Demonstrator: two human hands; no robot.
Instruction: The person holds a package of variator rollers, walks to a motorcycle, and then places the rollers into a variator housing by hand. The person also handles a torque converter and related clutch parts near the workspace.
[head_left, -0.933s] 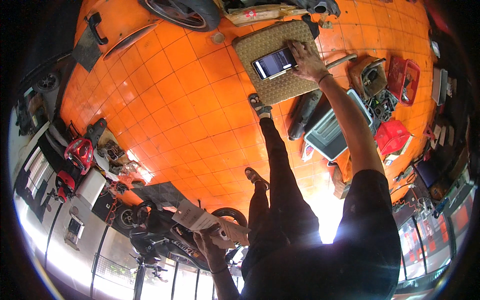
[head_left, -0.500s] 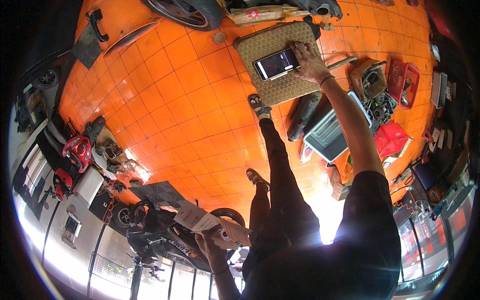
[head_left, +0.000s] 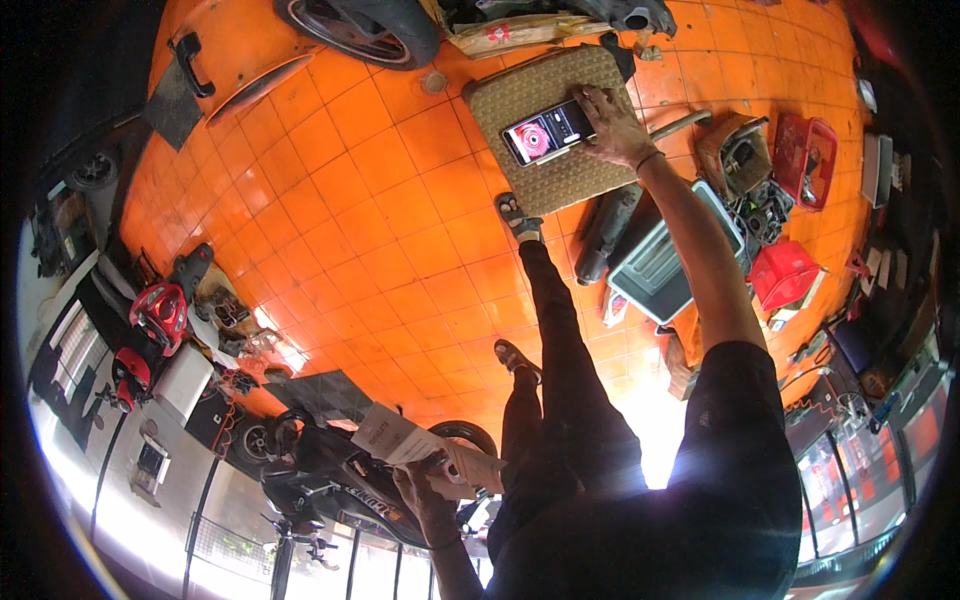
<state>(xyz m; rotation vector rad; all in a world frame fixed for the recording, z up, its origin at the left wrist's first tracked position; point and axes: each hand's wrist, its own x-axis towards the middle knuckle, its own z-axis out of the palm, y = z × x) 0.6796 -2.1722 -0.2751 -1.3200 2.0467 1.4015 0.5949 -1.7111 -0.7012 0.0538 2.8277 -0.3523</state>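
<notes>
A smartphone (head_left: 541, 135) lies on a woven wicker-like stool top (head_left: 560, 188), its lit screen showing a red and white round picture. My right hand (head_left: 615, 130) is at the phone's right end, fingers curled over that edge. Low in the view, my left hand (head_left: 418, 490) grips an opened cardboard box (head_left: 465, 470), with a pale printed flap (head_left: 396, 437) standing out to the left. What is inside the box cannot be made out.
Right of the stool are a grey tub (head_left: 672, 262), a dark cylinder (head_left: 605, 235), red baskets (head_left: 806, 168) and a carton of parts (head_left: 735, 158). A black motorcycle (head_left: 340, 475) stands at lower left, red fairings (head_left: 160, 315) above it. A wheel (head_left: 375, 30) lies at the top.
The phone's screen has changed from mostly dark to a red and white round picture. My right hand stays at the phone, and my left hand keeps hold of the box.
</notes>
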